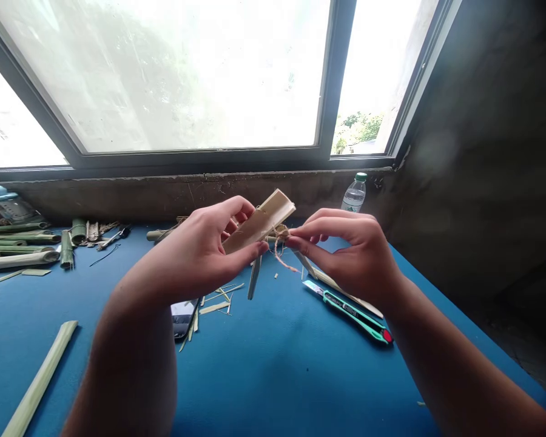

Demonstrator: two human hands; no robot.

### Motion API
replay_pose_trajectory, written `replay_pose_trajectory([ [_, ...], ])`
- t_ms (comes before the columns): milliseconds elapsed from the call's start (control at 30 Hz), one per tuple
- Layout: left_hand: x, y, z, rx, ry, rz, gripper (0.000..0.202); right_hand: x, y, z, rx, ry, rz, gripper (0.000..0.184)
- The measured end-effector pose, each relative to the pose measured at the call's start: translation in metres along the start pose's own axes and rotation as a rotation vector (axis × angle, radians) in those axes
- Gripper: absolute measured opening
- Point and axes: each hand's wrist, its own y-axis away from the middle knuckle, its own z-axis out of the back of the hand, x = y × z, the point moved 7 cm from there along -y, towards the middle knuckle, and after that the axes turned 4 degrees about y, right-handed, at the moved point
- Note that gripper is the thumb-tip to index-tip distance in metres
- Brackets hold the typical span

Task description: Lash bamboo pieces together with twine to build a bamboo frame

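Observation:
My left hand (222, 237) is closed round a split bamboo piece (268, 215), its pale hollow side turned up and its far end pointing up to the right. Close beside it, my right hand (346, 240) pinches thin twine (282, 232) at a knotted spot by the bamboo's edge. A loose pinkish cord end (282, 260) dangles below the knot. Under the left fingers a narrow dark strip (255, 278) hangs down. Below my right hand lies a green utility knife (350, 312) with its blade out, alongside a long bamboo strip (341, 288).
On the blue table (264, 376), a phone (182, 318) lies partly behind my left forearm, near bamboo slivers (216, 306). Several bamboo tubes (18, 258) are at the back left, a bamboo length (43, 376) at the front left. A water bottle (355, 194) stands by the window.

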Motion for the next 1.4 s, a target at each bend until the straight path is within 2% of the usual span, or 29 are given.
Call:
replay_pose_trajectory([
  [100, -0.006, 0.0, 0.001, -0.039, 0.039, -0.004, 0.036, 0.004, 0.002, 0.006, -0.07, 0.01, 0.028, 0.003],
  [233, -0.012, 0.0, 0.001, -0.099, 0.074, -0.042, 0.034, 0.01, 0.004, 0.007, -0.063, 0.025, 0.048, 0.002],
  [400, -0.015, -0.001, -0.003, -0.05, 0.191, -0.1, 0.06, 0.016, 0.005, 0.007, -0.059, 0.016, 0.066, 0.006],
  [533, -0.014, -0.002, -0.002, -0.093, 0.174, -0.088, 0.071, 0.022, 0.005, 0.007, -0.031, 0.005, 0.131, 0.01],
  [600, -0.017, -0.002, -0.004, -0.106, 0.19, -0.109, 0.065, 0.023, 0.005, 0.007, -0.021, -0.001, 0.15, 0.014],
  [733, -0.024, -0.004, -0.015, -0.066, 0.145, -0.159, 0.029, 0.021, 0.006, 0.008, -0.028, -0.024, 0.13, 0.009],
  [900, -0.032, -0.003, -0.018, -0.105, 0.035, -0.208, 0.011, 0.016, 0.004, 0.009, -0.028, -0.069, 0.049, 0.004],
  [1067, -0.032, -0.002, -0.016, -0.154, 0.042, -0.225, 0.01, 0.013, 0.002, 0.009, -0.013, -0.1, -0.014, 0.007],
  [1200, -0.029, -0.003, -0.016, -0.175, 0.046, -0.166, 0.013, 0.008, 0.001, 0.009, 0.001, -0.19, -0.111, 0.014],
  [1400, -0.027, -0.005, -0.024, -0.161, 0.226, -0.113, 0.019, 0.002, -0.001, 0.005, 0.083, -0.326, -0.227, 0.024],
])
